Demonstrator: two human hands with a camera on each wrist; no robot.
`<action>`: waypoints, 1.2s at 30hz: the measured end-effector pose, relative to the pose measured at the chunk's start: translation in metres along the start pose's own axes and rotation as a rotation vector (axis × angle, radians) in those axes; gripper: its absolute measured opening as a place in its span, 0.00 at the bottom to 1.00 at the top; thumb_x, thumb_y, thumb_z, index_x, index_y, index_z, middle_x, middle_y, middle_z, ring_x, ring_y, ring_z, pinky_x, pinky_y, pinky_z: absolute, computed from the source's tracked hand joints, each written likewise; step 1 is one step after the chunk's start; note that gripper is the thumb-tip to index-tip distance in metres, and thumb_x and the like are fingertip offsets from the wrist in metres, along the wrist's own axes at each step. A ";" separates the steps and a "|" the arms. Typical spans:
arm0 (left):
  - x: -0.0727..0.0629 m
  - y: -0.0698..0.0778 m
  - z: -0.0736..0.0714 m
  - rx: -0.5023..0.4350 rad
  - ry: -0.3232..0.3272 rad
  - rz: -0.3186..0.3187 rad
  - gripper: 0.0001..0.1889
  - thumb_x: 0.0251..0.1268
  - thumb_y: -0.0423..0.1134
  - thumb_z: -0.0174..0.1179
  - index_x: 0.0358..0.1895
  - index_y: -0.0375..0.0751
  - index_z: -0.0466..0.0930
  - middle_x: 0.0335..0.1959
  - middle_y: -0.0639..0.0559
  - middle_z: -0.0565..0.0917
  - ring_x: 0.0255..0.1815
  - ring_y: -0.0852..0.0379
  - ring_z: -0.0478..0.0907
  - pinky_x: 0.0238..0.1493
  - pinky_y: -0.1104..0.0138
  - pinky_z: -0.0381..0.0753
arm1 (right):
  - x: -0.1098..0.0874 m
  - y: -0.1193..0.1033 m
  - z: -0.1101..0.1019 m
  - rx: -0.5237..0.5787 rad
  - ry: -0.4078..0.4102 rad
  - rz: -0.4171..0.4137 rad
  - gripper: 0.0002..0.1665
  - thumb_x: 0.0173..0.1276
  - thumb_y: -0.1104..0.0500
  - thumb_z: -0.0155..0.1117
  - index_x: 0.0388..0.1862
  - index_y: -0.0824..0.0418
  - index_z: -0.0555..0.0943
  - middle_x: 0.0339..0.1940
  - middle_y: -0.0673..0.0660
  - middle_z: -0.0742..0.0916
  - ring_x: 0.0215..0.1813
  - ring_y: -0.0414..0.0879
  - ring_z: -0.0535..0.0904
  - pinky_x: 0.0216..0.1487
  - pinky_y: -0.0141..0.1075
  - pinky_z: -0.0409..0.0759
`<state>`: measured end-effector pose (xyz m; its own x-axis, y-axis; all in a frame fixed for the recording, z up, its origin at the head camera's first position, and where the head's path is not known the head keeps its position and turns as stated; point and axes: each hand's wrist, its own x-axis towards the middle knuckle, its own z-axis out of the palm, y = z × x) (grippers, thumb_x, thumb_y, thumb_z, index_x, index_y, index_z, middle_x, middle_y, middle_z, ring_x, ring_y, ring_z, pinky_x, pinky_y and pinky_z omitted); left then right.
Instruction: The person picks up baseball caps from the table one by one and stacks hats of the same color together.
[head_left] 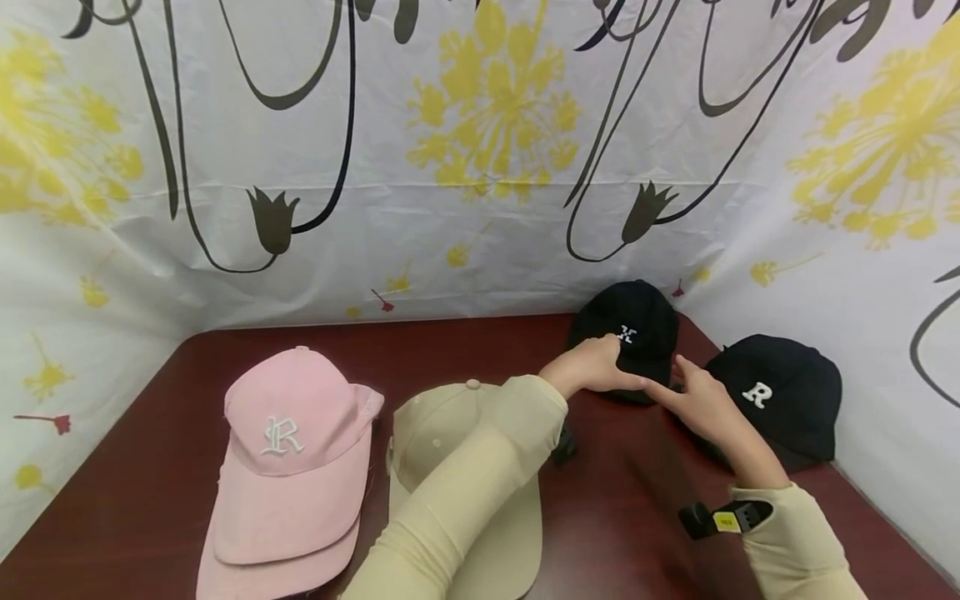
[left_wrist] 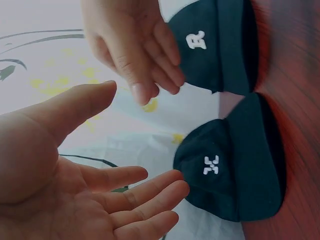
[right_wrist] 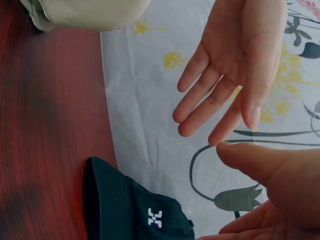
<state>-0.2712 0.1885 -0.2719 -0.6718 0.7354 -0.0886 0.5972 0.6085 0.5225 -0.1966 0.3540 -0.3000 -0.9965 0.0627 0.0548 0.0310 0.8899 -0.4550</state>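
A small black cap point(head_left: 651, 321) with a white X-like emblem sits at the back right of the table. In front of it are my left hand point(head_left: 596, 367) and right hand point(head_left: 705, 400), thumbs close together in the head view. The left wrist view shows my left hand point(left_wrist: 100, 175) with its fingers extended, apart from the small black cap point(left_wrist: 222, 167). Fingers also extend loosely on my right hand point(right_wrist: 280, 185) in the right wrist view, part of it cut off by the frame. Neither hand holds anything. To the right stands a larger black cap point(head_left: 795, 383) with a white R.
Pink caps point(head_left: 288, 500), one stacked on another, lie at the left of the dark red table point(head_left: 600, 533). Beside them a beige cap point(head_left: 517, 533) is partly covered by my left sleeve point(head_left: 450, 500). A patterned white sheet point(head_left: 465, 250) hangs behind and at both sides.
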 end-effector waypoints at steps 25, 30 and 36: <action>0.052 -0.010 0.008 0.098 0.047 -0.152 0.30 0.62 0.52 0.56 0.64 0.40 0.66 0.64 0.48 0.66 0.62 0.51 0.64 0.57 0.63 0.66 | 0.046 0.019 0.001 0.070 -0.040 0.057 0.51 0.68 0.40 0.48 0.63 0.86 0.50 0.58 0.83 0.65 0.59 0.72 0.63 0.53 0.57 0.67; 0.060 -0.015 0.011 0.096 0.042 -0.149 0.30 0.62 0.52 0.56 0.63 0.38 0.67 0.63 0.47 0.67 0.62 0.50 0.65 0.57 0.63 0.66 | 0.055 0.030 0.005 0.078 -0.038 0.089 0.50 0.68 0.40 0.48 0.62 0.87 0.51 0.57 0.83 0.66 0.53 0.69 0.68 0.48 0.54 0.71; 0.069 -0.019 0.014 0.061 0.059 -0.170 0.29 0.61 0.51 0.57 0.61 0.38 0.68 0.61 0.46 0.68 0.60 0.50 0.67 0.55 0.64 0.69 | 0.060 0.037 0.010 0.112 -0.044 0.125 0.50 0.68 0.40 0.48 0.62 0.86 0.52 0.56 0.83 0.66 0.54 0.68 0.68 0.49 0.54 0.70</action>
<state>-0.3224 0.2318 -0.2996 -0.7888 0.6029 -0.1199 0.4975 0.7407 0.4514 -0.2565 0.3859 -0.3220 -0.9879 0.1482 -0.0462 0.1489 0.8205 -0.5519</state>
